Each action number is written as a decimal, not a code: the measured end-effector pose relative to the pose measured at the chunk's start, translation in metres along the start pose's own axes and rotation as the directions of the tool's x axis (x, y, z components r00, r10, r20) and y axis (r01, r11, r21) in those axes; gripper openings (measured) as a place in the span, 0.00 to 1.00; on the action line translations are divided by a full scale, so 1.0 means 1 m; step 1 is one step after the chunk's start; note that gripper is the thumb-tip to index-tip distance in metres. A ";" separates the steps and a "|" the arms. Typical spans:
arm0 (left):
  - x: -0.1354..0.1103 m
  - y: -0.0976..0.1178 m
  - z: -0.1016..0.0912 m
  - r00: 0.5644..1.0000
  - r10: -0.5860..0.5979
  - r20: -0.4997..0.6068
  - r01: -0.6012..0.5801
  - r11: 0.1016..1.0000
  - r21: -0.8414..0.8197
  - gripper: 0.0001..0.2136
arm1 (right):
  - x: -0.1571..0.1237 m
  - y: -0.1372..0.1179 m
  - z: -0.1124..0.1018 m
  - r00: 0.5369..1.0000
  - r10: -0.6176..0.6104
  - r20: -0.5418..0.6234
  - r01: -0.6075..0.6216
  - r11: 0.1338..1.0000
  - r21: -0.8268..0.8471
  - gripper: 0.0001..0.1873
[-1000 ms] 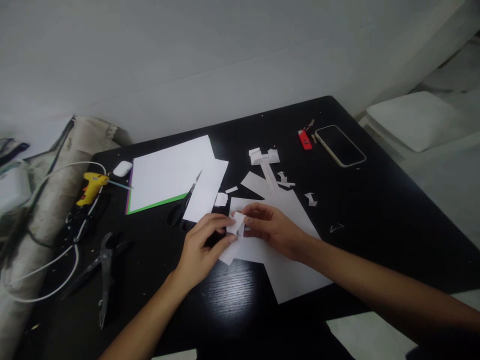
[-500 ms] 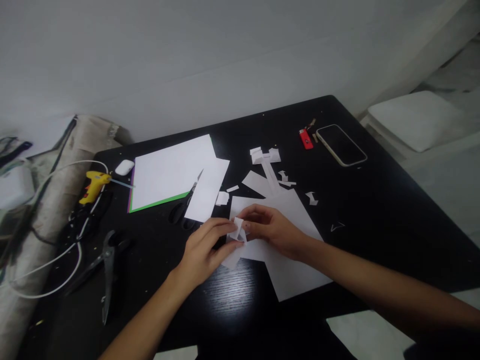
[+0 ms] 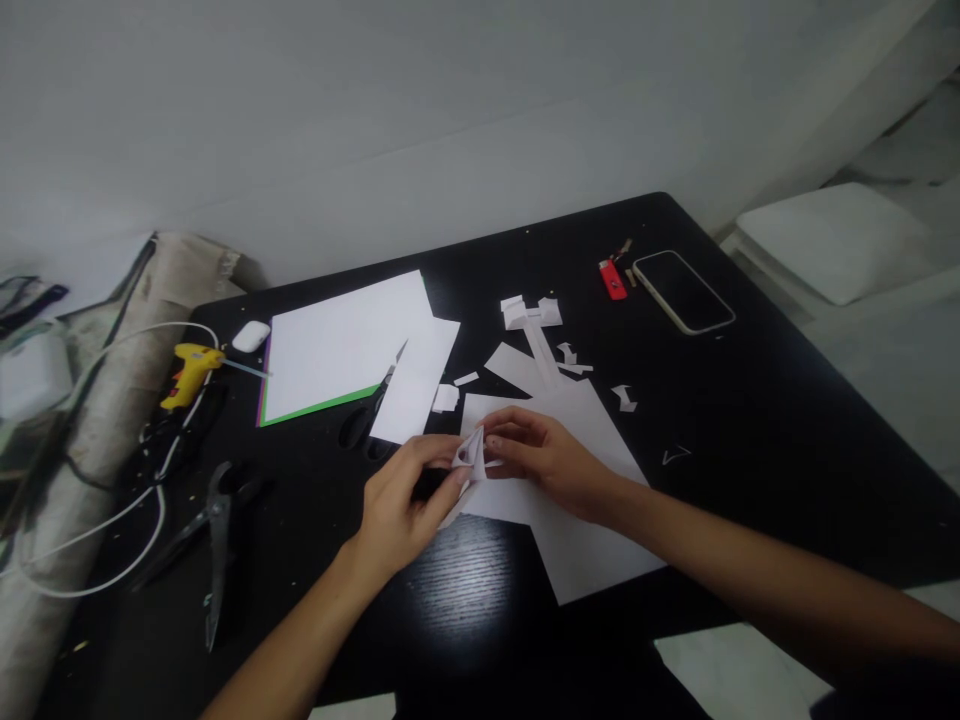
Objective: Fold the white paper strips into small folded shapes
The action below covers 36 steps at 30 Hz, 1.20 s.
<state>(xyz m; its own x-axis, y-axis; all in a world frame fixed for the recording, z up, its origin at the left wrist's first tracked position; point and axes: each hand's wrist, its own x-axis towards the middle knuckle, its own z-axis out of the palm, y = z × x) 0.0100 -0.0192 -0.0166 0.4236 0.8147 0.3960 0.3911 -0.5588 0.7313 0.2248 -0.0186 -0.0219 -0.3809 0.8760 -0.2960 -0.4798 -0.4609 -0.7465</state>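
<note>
Left grip (image 3: pixel 401 505) and right grip (image 3: pixel 561 466) pinch folded paper (image 3: pixel 479 462), partly hidden; white strip (image 3: pixel 417 382) covers part of black scissors (image 3: pixel 367 412).

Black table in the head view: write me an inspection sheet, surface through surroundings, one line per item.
Surface: black table, a glare patch near the front edge.
Work pieces: small folded white paper between the hands; large white sheet below the right forearm and beyond it.
Clutter: paper scraps, yellow glue gun, open plier-like tool, red lighter, smartphone.
Hands: left hand pinches the folded paper; right hand has fingertips at its edge, grip unclear.
Cables: white cable loops at the left; its connections can't be made out.
Surroundings: grey wall behind; long pale roll along the left side.
</note>
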 end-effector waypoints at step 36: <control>0.001 0.001 0.004 0.973 -0.230 0.001 0.228 0.967 -0.115 0.03 | -0.006 0.004 0.003 0.991 -0.099 0.091 0.118 0.965 -0.236 0.11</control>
<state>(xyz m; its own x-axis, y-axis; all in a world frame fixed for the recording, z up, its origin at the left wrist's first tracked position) 0.0146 -0.0194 -0.0175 0.3232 0.9211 0.2169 0.3808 -0.3365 0.8612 0.2229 -0.0267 -0.0217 -0.4017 0.9007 -0.1655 -0.3211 -0.3078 -0.8956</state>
